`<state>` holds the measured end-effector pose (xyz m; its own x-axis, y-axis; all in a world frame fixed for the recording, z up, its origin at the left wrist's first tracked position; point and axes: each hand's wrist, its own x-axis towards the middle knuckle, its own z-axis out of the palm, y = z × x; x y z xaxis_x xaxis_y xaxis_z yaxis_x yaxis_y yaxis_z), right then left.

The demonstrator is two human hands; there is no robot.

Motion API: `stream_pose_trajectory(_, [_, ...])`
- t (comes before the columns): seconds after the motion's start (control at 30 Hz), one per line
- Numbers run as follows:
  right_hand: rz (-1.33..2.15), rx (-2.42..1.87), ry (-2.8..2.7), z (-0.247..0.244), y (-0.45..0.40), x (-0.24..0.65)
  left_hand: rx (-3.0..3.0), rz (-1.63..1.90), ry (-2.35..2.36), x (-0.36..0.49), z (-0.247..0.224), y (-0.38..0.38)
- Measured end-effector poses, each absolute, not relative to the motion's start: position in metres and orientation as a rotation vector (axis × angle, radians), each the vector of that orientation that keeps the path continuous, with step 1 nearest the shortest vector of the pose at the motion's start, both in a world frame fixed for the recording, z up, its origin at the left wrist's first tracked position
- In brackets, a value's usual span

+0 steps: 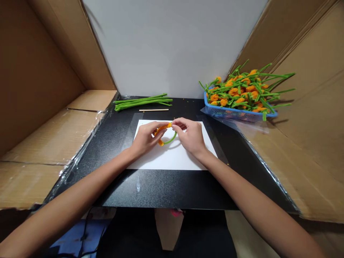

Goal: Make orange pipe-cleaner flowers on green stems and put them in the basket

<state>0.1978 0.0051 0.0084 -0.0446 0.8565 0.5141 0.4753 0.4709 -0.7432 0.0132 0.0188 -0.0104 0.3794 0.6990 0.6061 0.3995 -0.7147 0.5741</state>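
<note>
Above a white sheet of paper (150, 161), my left hand (146, 136) pinches an orange fuzzy coil (161, 142) between thumb and fingers. A green pipe cleaner (171, 139) runs out of the coil's lower end and curves round into a loop. My right hand (191, 134) is closed in a pinch near the coil's upper end, where the green stem's other end meets it. The fingertips hide exactly how the two ends join there.
Green pipe cleaners (142, 102) lie in a bundle at the back, with a thin wooden stick (153, 110) before them. A blue basket (228, 113) heaped with orange and green pieces stands back right. Cardboard walls (309, 107) flank the black table (161, 190).
</note>
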Motion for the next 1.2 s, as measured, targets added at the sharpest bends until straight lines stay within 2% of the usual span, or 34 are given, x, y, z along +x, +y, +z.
stream_pose_trajectory(0.23, [0.634, -1.286, -1.644, 0.003, 0.011, 0.199, 2.250, 1.282, 1.034, 0.014, -0.015, 0.021])
stream_pose_trajectory(0.6, [0.893, -1.339, -1.642, -0.006, 0.019, 0.204, 1.938, 1.171, 0.763, 0.015, -0.011, 0.017])
stream_pose_trajectory(0.7, [0.800, -1.339, -1.676, -0.004, 0.018, 0.205, 1.905, 1.178, 0.834, 0.012, -0.011, 0.021])
stream_pose_trajectory(0.8, [0.599, -1.342, -1.699, 0.000, 0.015, 0.204, 1.894, 1.292, 1.120, 0.005, -0.012, 0.029])
stream_pose_trajectory(0.9, [0.495, -1.339, -1.695, 0.002, 0.012, 0.203, 1.961, 1.240, 1.378, -0.001, -0.012, 0.035])
stream_pose_trajectory(1.2, [0.383, -1.389, -1.630, 0.004, 0.009, 0.203, 1.982, 1.200, 1.288, 0.009, -0.005, 0.026])
